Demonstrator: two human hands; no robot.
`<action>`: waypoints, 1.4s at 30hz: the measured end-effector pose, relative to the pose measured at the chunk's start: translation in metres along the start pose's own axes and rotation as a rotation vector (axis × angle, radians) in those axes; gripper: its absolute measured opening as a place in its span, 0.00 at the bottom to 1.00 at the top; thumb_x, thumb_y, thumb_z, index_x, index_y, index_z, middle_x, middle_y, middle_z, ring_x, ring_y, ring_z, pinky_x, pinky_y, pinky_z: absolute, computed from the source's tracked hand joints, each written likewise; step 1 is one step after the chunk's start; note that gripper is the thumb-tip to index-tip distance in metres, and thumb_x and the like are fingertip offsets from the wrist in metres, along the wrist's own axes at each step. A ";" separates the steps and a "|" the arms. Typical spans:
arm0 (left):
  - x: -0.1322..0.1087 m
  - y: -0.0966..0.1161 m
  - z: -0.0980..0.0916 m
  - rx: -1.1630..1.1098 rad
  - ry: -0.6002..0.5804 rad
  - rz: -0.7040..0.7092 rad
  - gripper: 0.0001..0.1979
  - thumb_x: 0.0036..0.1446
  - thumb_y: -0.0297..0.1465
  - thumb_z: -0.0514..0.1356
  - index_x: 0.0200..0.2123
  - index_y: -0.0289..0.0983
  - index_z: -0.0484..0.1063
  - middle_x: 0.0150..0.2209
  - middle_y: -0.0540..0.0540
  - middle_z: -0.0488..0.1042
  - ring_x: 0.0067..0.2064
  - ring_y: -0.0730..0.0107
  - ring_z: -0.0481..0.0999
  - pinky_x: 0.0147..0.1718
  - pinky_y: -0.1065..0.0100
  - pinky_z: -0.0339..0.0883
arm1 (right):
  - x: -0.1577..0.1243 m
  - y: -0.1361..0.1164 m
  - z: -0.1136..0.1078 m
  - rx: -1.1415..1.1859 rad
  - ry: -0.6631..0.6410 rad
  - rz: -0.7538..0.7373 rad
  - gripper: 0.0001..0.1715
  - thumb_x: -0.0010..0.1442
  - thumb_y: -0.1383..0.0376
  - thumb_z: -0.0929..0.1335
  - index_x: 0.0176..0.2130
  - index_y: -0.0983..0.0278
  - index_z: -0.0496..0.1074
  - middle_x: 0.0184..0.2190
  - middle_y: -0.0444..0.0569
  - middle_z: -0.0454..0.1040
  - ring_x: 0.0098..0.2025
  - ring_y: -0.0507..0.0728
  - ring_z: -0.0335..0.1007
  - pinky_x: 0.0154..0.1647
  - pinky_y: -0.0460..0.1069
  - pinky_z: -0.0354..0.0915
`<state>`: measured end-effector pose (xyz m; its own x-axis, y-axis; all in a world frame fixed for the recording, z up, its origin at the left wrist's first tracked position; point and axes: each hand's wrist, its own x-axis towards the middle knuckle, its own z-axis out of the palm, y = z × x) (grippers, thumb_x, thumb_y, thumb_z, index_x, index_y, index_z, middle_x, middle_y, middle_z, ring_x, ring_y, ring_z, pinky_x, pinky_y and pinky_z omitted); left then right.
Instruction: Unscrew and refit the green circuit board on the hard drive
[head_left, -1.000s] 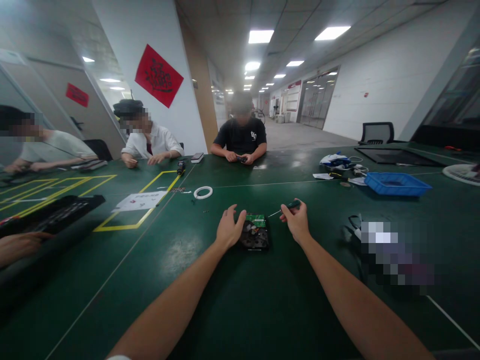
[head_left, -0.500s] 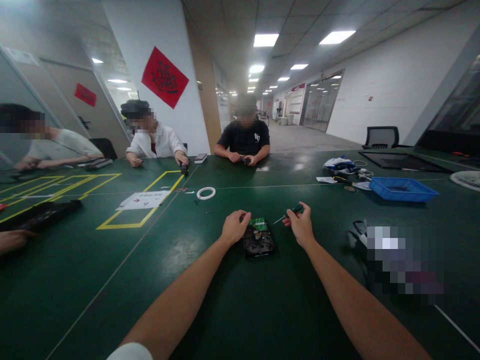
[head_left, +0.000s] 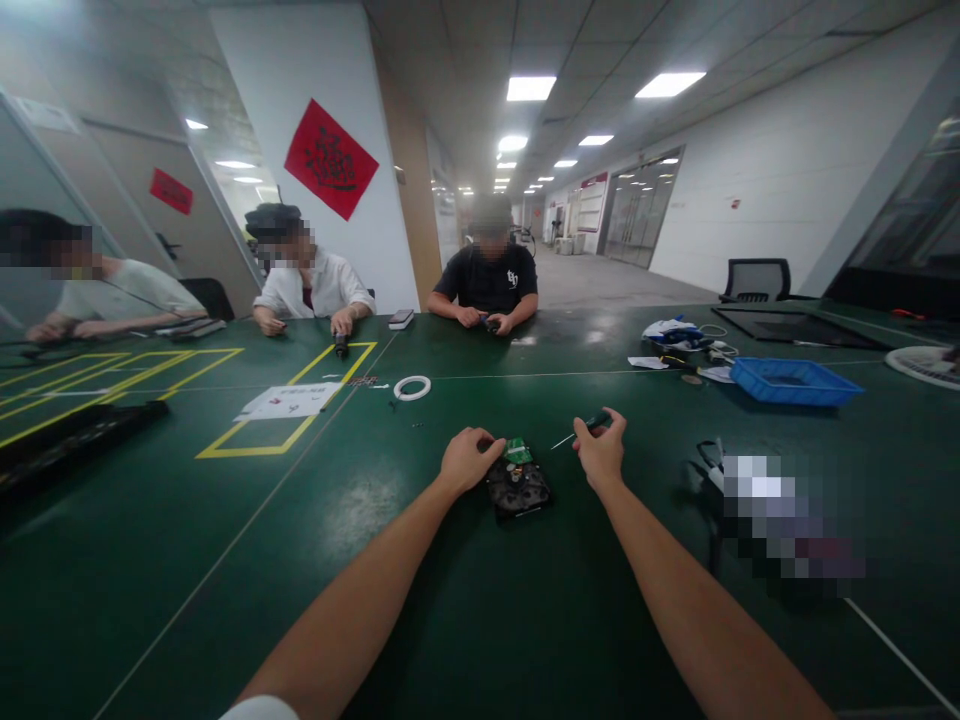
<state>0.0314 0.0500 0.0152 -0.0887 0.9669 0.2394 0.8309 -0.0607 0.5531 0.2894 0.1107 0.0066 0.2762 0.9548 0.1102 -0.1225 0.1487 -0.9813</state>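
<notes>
A black hard drive (head_left: 519,494) with a green circuit board (head_left: 517,452) at its far end lies on the green table in front of me. My left hand (head_left: 469,458) is closed at the drive's far left edge, its thumb against the side by the board. Some of its fingers are hidden. To the right of the drive, my right hand (head_left: 602,450) grips a screwdriver (head_left: 598,419) by its dark green handle. The thin shaft points left toward the drive, and the tip is clear of it.
A white ring (head_left: 412,388) and a paper sheet (head_left: 289,401) lie ahead on the left. A blue tray (head_left: 795,382) stands on the right, nearer than a pile of cables and cloth (head_left: 679,333). A blurred-out object (head_left: 787,515) lies at right. Several people sit across the table.
The drive has turned slightly under my left hand. My right hand still holds the screwdriver beside it. Across the table, a person's hand with a dark tool has moved left.
</notes>
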 end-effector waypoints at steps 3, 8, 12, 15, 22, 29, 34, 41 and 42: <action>0.001 0.002 0.002 -0.002 0.003 -0.046 0.26 0.55 0.55 0.62 0.40 0.38 0.79 0.41 0.42 0.78 0.42 0.59 0.76 0.43 0.63 0.67 | -0.003 -0.001 0.001 -0.129 0.052 -0.094 0.46 0.49 0.56 0.77 0.62 0.57 0.60 0.27 0.39 0.75 0.24 0.55 0.74 0.21 0.47 0.69; 0.002 0.002 0.006 0.000 -0.007 -0.063 0.26 0.53 0.55 0.64 0.41 0.39 0.78 0.42 0.42 0.77 0.42 0.59 0.76 0.42 0.64 0.67 | -0.005 -0.003 0.007 -0.132 0.015 -0.122 0.43 0.53 0.54 0.74 0.62 0.58 0.59 0.28 0.41 0.76 0.22 0.56 0.74 0.21 0.49 0.70; -0.001 0.000 0.004 -0.013 -0.001 -0.026 0.24 0.57 0.53 0.61 0.43 0.39 0.78 0.44 0.43 0.77 0.44 0.60 0.76 0.45 0.64 0.67 | -0.009 -0.006 0.009 -0.154 -0.026 -0.155 0.45 0.53 0.53 0.75 0.63 0.57 0.58 0.34 0.45 0.78 0.24 0.57 0.74 0.23 0.50 0.72; -0.004 0.000 0.002 -0.028 -0.006 0.012 0.22 0.62 0.50 0.58 0.45 0.39 0.78 0.45 0.43 0.77 0.46 0.60 0.76 0.46 0.64 0.67 | -0.013 -0.010 0.009 -0.292 -0.023 -0.261 0.46 0.55 0.50 0.73 0.65 0.57 0.56 0.37 0.47 0.77 0.24 0.56 0.73 0.26 0.51 0.72; -0.004 0.000 0.003 -0.003 0.009 0.002 0.19 0.61 0.48 0.60 0.45 0.40 0.78 0.45 0.44 0.76 0.45 0.62 0.76 0.46 0.65 0.66 | -0.020 -0.019 0.013 -0.520 -0.075 -0.576 0.39 0.62 0.50 0.68 0.67 0.58 0.59 0.43 0.53 0.74 0.37 0.60 0.71 0.50 0.60 0.70; -0.004 -0.001 0.003 -0.011 0.002 0.008 0.20 0.61 0.48 0.60 0.45 0.40 0.78 0.45 0.44 0.76 0.44 0.62 0.76 0.45 0.65 0.66 | -0.020 -0.020 0.015 -0.654 -0.181 -0.755 0.36 0.67 0.55 0.63 0.70 0.58 0.53 0.48 0.57 0.72 0.42 0.62 0.72 0.51 0.61 0.71; -0.003 -0.002 0.006 0.004 0.006 0.011 0.19 0.61 0.48 0.60 0.45 0.40 0.78 0.45 0.44 0.76 0.45 0.63 0.76 0.47 0.65 0.66 | -0.016 -0.015 0.014 -0.782 -0.220 -0.753 0.36 0.67 0.56 0.63 0.70 0.58 0.54 0.49 0.57 0.73 0.40 0.63 0.74 0.44 0.61 0.74; -0.001 -0.006 0.008 0.003 0.015 0.026 0.20 0.61 0.49 0.60 0.45 0.41 0.78 0.45 0.45 0.76 0.45 0.63 0.76 0.46 0.65 0.67 | -0.011 -0.008 0.014 -0.722 -0.199 -0.855 0.36 0.68 0.58 0.64 0.70 0.61 0.52 0.55 0.61 0.70 0.44 0.64 0.75 0.44 0.61 0.76; 0.000 -0.007 0.009 0.005 0.014 0.029 0.20 0.61 0.49 0.60 0.45 0.41 0.78 0.45 0.45 0.76 0.45 0.63 0.76 0.46 0.65 0.67 | -0.011 -0.007 0.014 -0.705 -0.192 -0.864 0.36 0.68 0.57 0.64 0.70 0.61 0.52 0.55 0.61 0.70 0.44 0.64 0.75 0.44 0.61 0.76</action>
<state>0.0302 0.0521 0.0043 -0.0726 0.9612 0.2663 0.8361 -0.0869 0.5416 0.2739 0.1023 0.0148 -0.1505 0.6356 0.7572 0.6202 0.6572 -0.4283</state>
